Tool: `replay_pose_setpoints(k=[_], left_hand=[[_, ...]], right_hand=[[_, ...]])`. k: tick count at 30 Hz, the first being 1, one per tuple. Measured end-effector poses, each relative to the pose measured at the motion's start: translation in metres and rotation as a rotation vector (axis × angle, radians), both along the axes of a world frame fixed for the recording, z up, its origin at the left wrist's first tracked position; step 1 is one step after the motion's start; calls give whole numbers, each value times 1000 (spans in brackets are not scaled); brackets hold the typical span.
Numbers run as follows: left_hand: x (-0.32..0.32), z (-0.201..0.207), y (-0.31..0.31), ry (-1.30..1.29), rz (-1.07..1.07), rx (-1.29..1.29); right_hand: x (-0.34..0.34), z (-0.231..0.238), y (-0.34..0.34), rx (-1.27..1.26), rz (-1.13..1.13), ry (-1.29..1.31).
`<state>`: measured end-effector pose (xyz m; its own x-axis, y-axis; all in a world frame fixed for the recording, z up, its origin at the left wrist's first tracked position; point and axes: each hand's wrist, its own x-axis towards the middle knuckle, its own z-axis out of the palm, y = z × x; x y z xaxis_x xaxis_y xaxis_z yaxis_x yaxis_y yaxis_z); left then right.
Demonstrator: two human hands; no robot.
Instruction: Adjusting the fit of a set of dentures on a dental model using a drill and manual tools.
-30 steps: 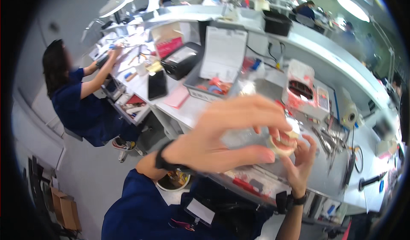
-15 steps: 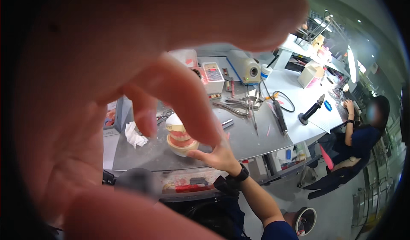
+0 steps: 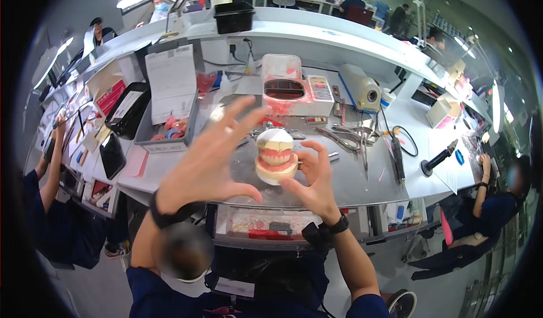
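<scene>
A dental model [image 3: 276, 158] with pink gums and white teeth sits between my hands over the grey worktop. White plaster caps its top, and cream plaster forms its upper and lower parts. My right hand [image 3: 315, 176] grips it from the right side, the thumb against the lower base and the fingers bent by its edge. My left hand [image 3: 210, 162] is raised to the left of the model, slightly blurred. Its fingers and thumb are spread wide, apart from the model, and nothing is in it.
Behind the model stand a pink-stained box [image 3: 283, 107] and a white-and-blue device [image 3: 362, 89]. Pliers [image 3: 345, 140] and a handpiece [image 3: 398, 162] lie to the right. A grey bin [image 3: 164, 142] stands left; below, an open drawer [image 3: 257, 222] holds red scraps. Co-workers sit on both sides.
My left hand has dropped away from close in front of the camera to beside the model, uncovering the bench. My right hand stays at the model.
</scene>
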<state>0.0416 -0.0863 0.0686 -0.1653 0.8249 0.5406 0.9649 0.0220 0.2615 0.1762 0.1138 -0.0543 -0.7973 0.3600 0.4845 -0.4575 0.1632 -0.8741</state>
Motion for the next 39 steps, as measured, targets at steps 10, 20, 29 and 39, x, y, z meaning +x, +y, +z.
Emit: replay_pose_setpoints(k=[10,20,29,39], left_hand=[[-37,-91,62,-368,-390,186],[-47,-97,74,-300,-465,317],[-46,-98,74,-401,-443,256],[-46,-93,73,-329,-476,222]], right_hand=[[-7,-1,-1,-46,-9,24],[-12,1,0,42,-73,-12],[-10,0,2,84,-139,-13],[-7,1,0,35,-132,-8]])
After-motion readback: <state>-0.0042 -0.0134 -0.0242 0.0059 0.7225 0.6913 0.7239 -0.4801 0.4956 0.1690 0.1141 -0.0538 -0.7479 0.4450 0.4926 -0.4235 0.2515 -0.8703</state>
